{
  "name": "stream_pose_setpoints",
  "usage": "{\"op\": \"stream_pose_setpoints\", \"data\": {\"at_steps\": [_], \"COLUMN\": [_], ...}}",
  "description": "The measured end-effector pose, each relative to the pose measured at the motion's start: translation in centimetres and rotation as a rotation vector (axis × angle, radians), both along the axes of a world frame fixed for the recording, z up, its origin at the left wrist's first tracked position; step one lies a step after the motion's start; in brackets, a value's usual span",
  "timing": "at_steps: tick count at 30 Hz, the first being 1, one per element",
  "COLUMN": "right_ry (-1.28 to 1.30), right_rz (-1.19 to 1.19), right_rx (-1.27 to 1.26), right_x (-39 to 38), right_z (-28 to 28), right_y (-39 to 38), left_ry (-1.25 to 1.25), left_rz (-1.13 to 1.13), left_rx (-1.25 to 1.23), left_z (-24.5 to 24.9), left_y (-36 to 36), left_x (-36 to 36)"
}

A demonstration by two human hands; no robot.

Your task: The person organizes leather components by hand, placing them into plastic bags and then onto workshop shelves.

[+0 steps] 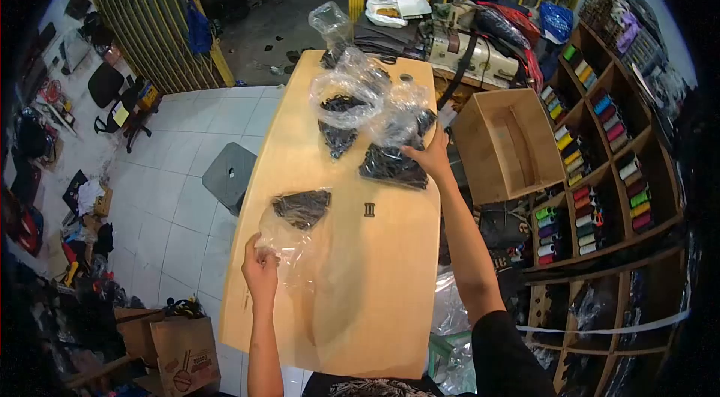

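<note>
My left hand (261,266) is closed on the open end of a clear plastic bag (289,243), which lies flat on the wooden table (375,284). Small black pieces (302,208) are gathered at the bag's far end. Farther up, my right hand (431,159) grips the side of a fuller clear bag (394,166) packed with black pieces. A single black slider buckle (369,209) rests on the tabletop between the two bags. Beyond it stands another open bag (340,119) of black parts, touching more crumpled plastic.
An open cardboard box (510,145) sits right of the table, beside shelves of thread spools (585,221). A sewing machine (472,55) stands at the back right. To the left are a grey stool (229,175) and, lower down, another carton (184,356).
</note>
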State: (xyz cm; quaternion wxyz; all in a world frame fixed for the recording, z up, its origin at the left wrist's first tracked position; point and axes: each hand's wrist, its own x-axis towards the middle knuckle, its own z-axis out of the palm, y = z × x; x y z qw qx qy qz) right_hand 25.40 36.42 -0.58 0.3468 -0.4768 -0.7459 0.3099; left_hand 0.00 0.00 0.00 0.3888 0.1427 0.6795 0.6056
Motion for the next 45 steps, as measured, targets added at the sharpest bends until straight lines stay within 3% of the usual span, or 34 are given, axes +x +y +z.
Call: {"op": "stream_pose_setpoints", "data": {"at_steps": [2,3,5,6,7,9,10,11,12,14,16,18,19,20,21,23,24,27,31,33,35,37,38,39,41,42,43,44,45], "right_ry": [-0.213,-0.153,0.318,0.223,0.221,-0.027,-0.027,-0.013,-0.019,-0.024,-0.002,0.072,0.142,-0.045,-0.044,0.060,0.063,0.531,0.396,0.646,0.685,0.714,0.758,0.803,0.775,0.760,0.773,0.645,0.644], "right_rz": [-0.223,-0.224,0.015,-0.056,-0.065,-0.069,-0.156,-0.189,-0.159,-0.137,-0.210,-0.206,-0.195,-0.183,-0.186,-0.258,-0.260,-0.036,-0.109,-0.099,0.002,0.096,0.221,0.344,0.373,0.380,0.273,0.431,0.424], "right_rx": [0.026,0.032,-0.080,-0.009,-0.009,-0.354,-0.208,-0.084,-0.152,-0.215,0.012,-0.132,-0.276,-0.109,-0.108,-0.121,-0.119,-0.325,-0.378,-0.428,-0.483,-0.535,-0.553,-0.573,-0.594,-0.609,-0.649,-0.589,-0.596], "right_x": [0.0,-6.4,-6.1,-5.7,-5.6,-4.7,-4.4,-3.9,-3.5,-2.6,-2.4,-3.3,-3.5,-3.4,-3.9,-5.3,-5.3,-5.4,-4.2,-3.9,-3.1,-3.1,-3.4,-3.9,-6.1,-7.3,-8.9,-9.5,-10.8], "right_z": [-0.8,-1.0,-2.5,-4.5,-4.3,-2.6,-2.4,-3.3,-2.9,-2.9,-4.0,-2.4,-1.8,-5.1,-5.3,-5.8,-5.8,-6.4,-4.3,-3.4,-2.5,-0.6,0.3,1.3,1.6,0.2,2.6,0.7,1.3], "right_y": [1.7,4.3,5.8,7.3,7.6,7.0,6.7,7.5,8.1,10.0,12.1,13.0,14.0,17.1,17.4,17.9,18.2,17.9,15.3,12.5,10.6,9.5,8.7,7.6,6.4,6.2,3.8,4.8,4.2], "left_ry": [0.405,0.464,1.546,1.568,1.565,0.834,0.826,0.622,0.426,0.475,0.427,0.518,0.604,0.419,0.420,0.477,0.379,0.563,0.295,0.250,0.247,0.703,1.059,1.055,0.843,0.595,0.596,0.512,0.419], "left_rz": [-0.049,-0.044,-0.009,0.019,0.012,-0.155,-0.170,-0.144,-0.118,-0.102,-0.040,-0.028,-0.010,-0.196,-0.198,-0.270,-0.193,-0.112,-0.090,-0.074,-0.025,-0.021,-0.085,-0.084,-0.079,-0.182,-0.195,-0.286,-0.372], "left_rx": [-0.073,-0.061,0.087,0.179,0.186,0.337,0.345,0.241,0.132,0.127,0.088,0.085,0.081,0.048,0.050,0.176,0.195,0.129,0.137,0.117,0.166,0.154,0.066,0.063,0.087,0.040,0.035,0.105,0.170], "left_z": [4.0,5.3,5.2,5.2,4.6,2.5,2.3,2.1,1.9,0.0,-3.1,-8.8,-7.8,-6.9,-7.1,-7.6,-6.6,-6.6,-1.0,0.2,-1.1,-2.7,-3.1,-3.1,-3.0,-0.9,-0.2,0.3,0.4], "left_y": [2.2,5.8,9.7,12.4,14.9,20.1,22.9,25.7,28.0,32.4,36.5,40.4,41.2,40.9,41.0,40.1,38.7,34.9,27.7,25.2,23.8,23.2,22.5,22.2,22.4,22.0,21.9,21.9,21.8], "left_x": [1.9,-4.5,-5.7,-6.2,-7.1,-8.4,-8.4,-8.2,-8.3,-8.7,-9.5,-11.6,-11.2,-11.1,-11.3,-11.3,-10.2,-10.3,-9.0,-8.9,-9.5,-10.3,-10.6,-10.3,-8.9,-7.8,-6.9,-6.2,-5.8]}}
